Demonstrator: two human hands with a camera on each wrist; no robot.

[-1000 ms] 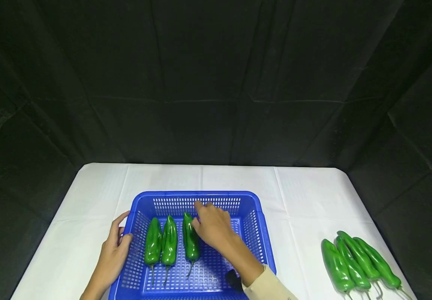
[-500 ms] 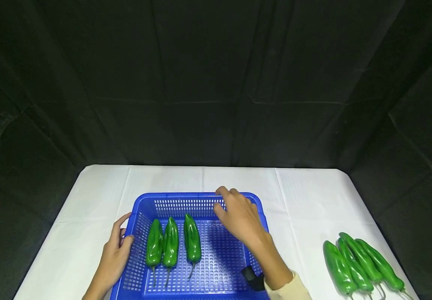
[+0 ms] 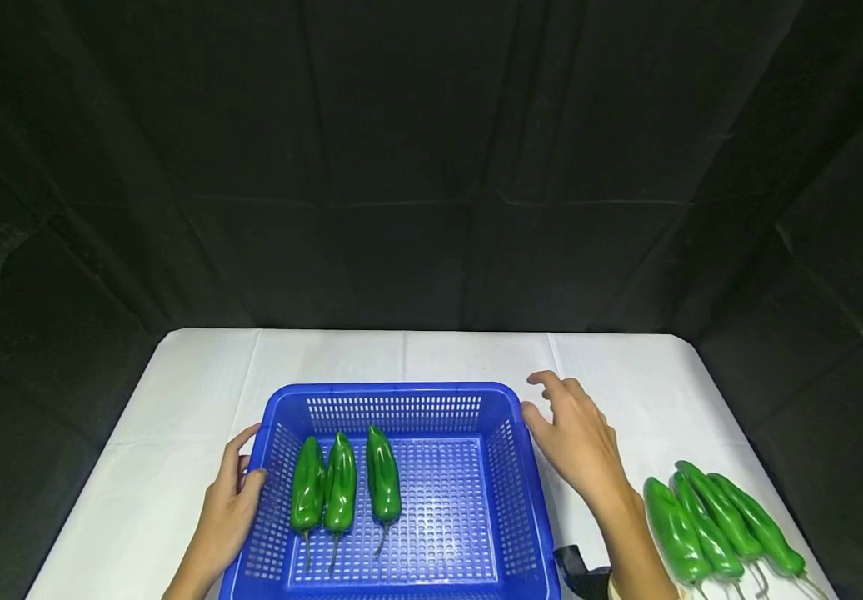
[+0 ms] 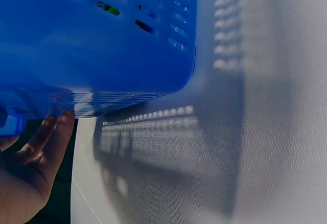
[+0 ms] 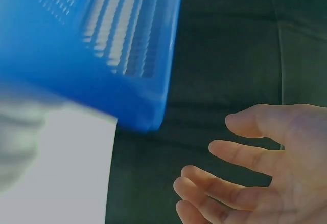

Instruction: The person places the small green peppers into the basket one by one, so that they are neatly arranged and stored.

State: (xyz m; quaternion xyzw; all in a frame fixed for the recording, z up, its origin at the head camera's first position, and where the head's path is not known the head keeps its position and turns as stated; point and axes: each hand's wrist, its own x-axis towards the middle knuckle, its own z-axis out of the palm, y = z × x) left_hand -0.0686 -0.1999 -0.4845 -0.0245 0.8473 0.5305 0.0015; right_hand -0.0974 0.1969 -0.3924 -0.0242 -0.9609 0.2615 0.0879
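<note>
A: Near to far, quick. Arms?

B: Right forearm (image 3: pixel 630 529) low, black strap (image 3: pixel 583 578) on it, just beside the basket's right rim. Left hand (image 3: pixel 225 504): thumb over the left rim of the blue basket (image 3: pixel 401 387), fingers against the outer wall, so holding that edge. Right hand (image 3: pixel 577 437): fingers spread and loosely bent, nothing in them, just outside the right rim. Right wrist view shows a gap.

A: Risks?

B: Judgement only: forearm's close to the four loose peppers (image 3: pixel 707 529), so a wide swing could scatter them. Strap might snag the rim. If the left hand tips the basket, the ones inside would probably roll; skins look slick.

A: How do they look?

B: Loose four: green, glossy, long, tapered, bunched on the table's right side, thin stems toward the person, tips away. Basket trio (image 3: pixel 340 483): same shape, darker green, bright highlights, lying on the slatted floor toward the left. Two side by side, third a little apart, stems near, tips far. No damage I can spot; undersides hidden.

A: Behind that?

B: White-covered table (image 3: pixel 199 400) out to a rounded far edge, then creased black cloth (image 3: pixel 431 167) at back and sides.
</note>
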